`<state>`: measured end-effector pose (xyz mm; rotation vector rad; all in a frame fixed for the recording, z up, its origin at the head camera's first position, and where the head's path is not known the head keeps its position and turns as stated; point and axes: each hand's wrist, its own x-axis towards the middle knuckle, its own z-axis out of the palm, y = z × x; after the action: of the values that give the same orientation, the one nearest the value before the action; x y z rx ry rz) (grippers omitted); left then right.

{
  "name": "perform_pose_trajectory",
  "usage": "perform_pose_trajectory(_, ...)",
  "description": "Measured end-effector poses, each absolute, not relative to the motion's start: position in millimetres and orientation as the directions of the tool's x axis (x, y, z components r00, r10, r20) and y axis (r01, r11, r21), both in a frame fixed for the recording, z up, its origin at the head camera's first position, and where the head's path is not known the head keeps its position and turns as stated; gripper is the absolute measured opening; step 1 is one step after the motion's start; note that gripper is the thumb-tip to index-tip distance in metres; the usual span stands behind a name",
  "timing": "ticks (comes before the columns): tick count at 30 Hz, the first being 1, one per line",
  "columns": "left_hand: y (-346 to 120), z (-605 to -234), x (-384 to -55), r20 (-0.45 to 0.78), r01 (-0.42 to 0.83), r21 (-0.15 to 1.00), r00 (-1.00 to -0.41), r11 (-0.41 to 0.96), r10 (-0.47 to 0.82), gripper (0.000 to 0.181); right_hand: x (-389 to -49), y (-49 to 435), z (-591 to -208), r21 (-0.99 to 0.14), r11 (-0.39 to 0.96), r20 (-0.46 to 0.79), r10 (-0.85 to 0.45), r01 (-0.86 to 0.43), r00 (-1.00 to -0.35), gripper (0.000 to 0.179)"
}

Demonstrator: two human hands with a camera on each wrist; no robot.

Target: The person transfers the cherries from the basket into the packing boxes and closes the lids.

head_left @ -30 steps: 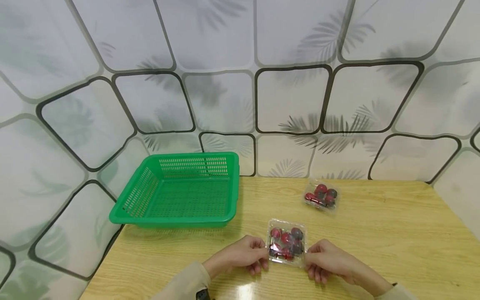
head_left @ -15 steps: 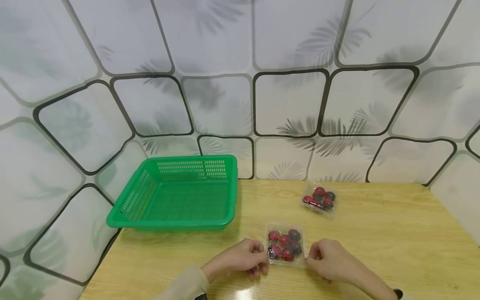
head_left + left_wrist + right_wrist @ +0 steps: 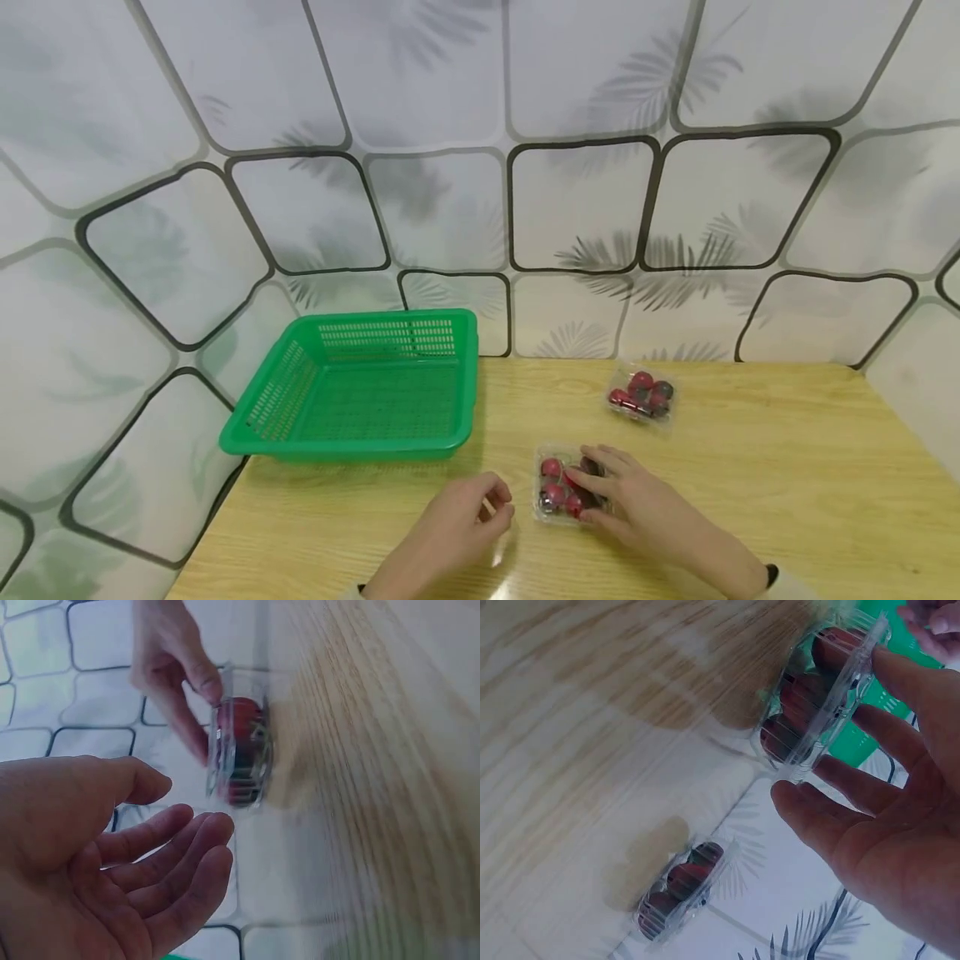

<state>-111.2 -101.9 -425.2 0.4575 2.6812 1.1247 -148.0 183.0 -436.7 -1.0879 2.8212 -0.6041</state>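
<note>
A clear plastic fruit box lies on the table in front, its lid down over several round red and dark fruits. My right hand is spread over the box's right side, covering part of it. In the right wrist view, the fingers of this right hand reach along the lid without curling round it. Left of the box, apart from it, my left hand hovers with loosely bent fingers. Nothing lies in that left hand in the left wrist view.
A second clear box of similar fruits sits farther back on the wooden table. To the left, a green slatted basket with nothing in it stands near the patterned wall covering.
My right hand has moved from the box's right edge onto its top. The left hand has drawn away to the left and towards me. The box stays about where it was.
</note>
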Motion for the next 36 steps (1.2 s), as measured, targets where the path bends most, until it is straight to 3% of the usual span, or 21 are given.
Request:
perform_pose_trajectory(6, -124.0, -423.6, -92.6, 0.046, 0.24, 0.694, -0.956, 0.679, 0.291, 0.005, -150.7, 199.8, -439.2, -0.342, 0.715, 0.071, -0.628, -0.611, -0.775, 0.049)
perform_pose_trajectory(11, -138.6, -432.1, -82.0, 0.113, 0.268, 0.659, -0.959, 0.703, 0.259, 0.003, -151.0, 232.5, -443.1, -0.394, 0.732, 0.039, -0.591, -0.556, -0.806, 0.052)
perform_pose_trajectory(19, -146.9, -441.1, -76.6, 0.211, 0.31, 0.429, -0.948, 0.848, 0.24, 0.02, -155.9, 289.2, -448.9, -0.373, 0.773, 0.058, -0.532, -0.513, -0.845, 0.053)
perform_pose_trajectory(29, -151.9, -455.9, -73.8, 0.469, 0.341, 0.209, -0.857, 0.916, 0.212, 0.038, -183.4, 341.5, -452.4, -0.306, 0.849, 0.064, -0.433, -0.431, -0.899, 0.054)
perform_pose_trajectory(36, -161.5, -459.7, -77.4, 0.51, 0.375, 0.115, -0.817, 0.92, 0.27, 0.05, -197.4, 356.6, -453.9, -0.221, 0.883, 0.123, -0.397, -0.415, -0.91, 0.052)
